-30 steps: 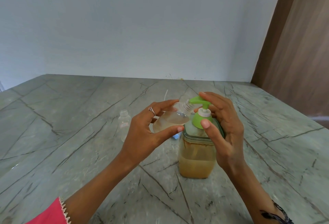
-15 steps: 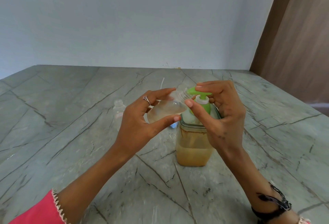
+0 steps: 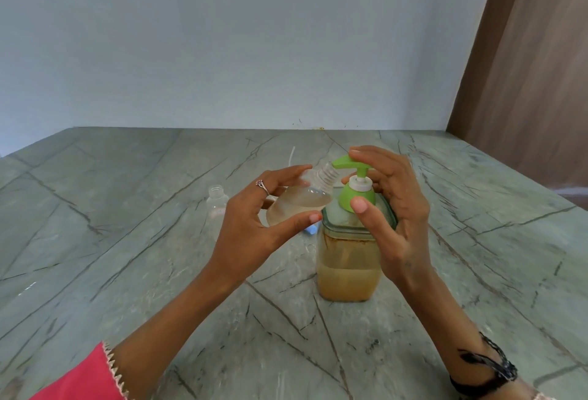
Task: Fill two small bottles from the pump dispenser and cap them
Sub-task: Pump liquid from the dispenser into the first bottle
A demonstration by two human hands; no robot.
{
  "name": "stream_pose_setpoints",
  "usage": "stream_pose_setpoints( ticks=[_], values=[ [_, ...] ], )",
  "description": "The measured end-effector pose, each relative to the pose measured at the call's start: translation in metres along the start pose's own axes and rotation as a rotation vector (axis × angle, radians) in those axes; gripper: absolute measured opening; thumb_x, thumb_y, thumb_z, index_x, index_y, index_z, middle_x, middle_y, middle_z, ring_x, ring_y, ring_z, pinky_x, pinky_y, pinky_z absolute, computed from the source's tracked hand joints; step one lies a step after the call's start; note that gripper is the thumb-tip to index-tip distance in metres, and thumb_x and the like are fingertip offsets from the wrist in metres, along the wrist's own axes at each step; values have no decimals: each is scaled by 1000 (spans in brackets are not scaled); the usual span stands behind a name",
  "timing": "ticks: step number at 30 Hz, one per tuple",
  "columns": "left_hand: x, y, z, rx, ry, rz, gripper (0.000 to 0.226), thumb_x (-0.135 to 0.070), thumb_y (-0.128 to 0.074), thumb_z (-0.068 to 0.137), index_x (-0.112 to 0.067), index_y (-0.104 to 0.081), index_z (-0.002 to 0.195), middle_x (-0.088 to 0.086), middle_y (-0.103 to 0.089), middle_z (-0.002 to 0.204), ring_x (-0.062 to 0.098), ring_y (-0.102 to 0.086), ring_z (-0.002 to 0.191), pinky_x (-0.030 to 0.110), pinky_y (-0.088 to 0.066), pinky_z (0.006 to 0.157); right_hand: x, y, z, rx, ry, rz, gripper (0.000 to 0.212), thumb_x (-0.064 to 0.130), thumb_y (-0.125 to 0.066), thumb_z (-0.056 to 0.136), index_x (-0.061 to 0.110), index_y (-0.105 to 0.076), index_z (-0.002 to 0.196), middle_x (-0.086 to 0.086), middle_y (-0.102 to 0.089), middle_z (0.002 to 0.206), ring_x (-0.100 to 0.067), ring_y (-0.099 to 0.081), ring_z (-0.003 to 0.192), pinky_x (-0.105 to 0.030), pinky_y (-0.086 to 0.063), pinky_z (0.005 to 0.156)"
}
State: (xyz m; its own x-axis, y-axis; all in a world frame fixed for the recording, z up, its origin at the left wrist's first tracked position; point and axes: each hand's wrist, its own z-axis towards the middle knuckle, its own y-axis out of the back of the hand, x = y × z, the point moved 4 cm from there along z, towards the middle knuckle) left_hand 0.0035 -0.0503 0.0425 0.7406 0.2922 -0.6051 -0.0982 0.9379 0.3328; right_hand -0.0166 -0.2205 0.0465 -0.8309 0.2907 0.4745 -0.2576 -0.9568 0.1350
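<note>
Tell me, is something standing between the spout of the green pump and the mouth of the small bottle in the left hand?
Nothing visible does. The left hand holds the small bottle tilted, its threaded mouth right under the pump spout.

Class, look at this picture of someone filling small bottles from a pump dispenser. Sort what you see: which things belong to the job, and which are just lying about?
Belong to the job:
pump dispenser
tilted bottle, part filled, held by the left hand
right hand on the pump head
empty bottle standing behind
small blue item, possibly a cap

Just lying about:
thin white stick
</note>
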Motion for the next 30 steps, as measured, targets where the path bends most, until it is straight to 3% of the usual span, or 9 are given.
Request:
stream_pose_setpoints(
  ticks=[8,13,21,26,30],
  values=[
    [-2,-1,0,-12,12,-31,50,-44,-68,69,-40,-51,116,-22,-59,112,0,-58,100,11,-48,75,1,1,2,-49,21,-74,37,30,-64,83,12,-56,114,3,-55,115,-4,-56,107,-17,-46,85],
    [-2,-2,0,-15,24,-27,49,-45,-67,69,-41,-50,115,-27,-61,104,-3,-57,99,9,-48,74,2,1,3,-56,42,-102,39,25,-71,80,12,-56,114,0,-56,113,-7,-58,106,-16,-48,84],
    [-5,-1,1,-16,-1,-23,49,-44,-67,69,-39,-51,115,-35,-58,104,-6,-57,97,7,-46,73,1,2,3,-94,46,-123,30,3,-69,81,14,-58,107,0,-57,107,-7,-59,101,-20,-50,82],
    [-6,0,1,-21,-21,-4,49,-44,-68,69,-39,-51,115,-31,-59,105,-4,-57,97,7,-45,73,3,2,4,-104,39,-90,26,1,-68,81,15,-59,103,1,-59,102,-12,-62,97,-25,-52,79],
    [-6,0,1,-21,-23,-2,50,-45,-68,69,-39,-50,115,-31,-58,106,-4,-57,98,7,-46,73,2,0,3,-74,42,-70,27,6,-66,83,14,-58,108,4,-57,110,-13,-60,104,-28,-52,83]
  ],
)
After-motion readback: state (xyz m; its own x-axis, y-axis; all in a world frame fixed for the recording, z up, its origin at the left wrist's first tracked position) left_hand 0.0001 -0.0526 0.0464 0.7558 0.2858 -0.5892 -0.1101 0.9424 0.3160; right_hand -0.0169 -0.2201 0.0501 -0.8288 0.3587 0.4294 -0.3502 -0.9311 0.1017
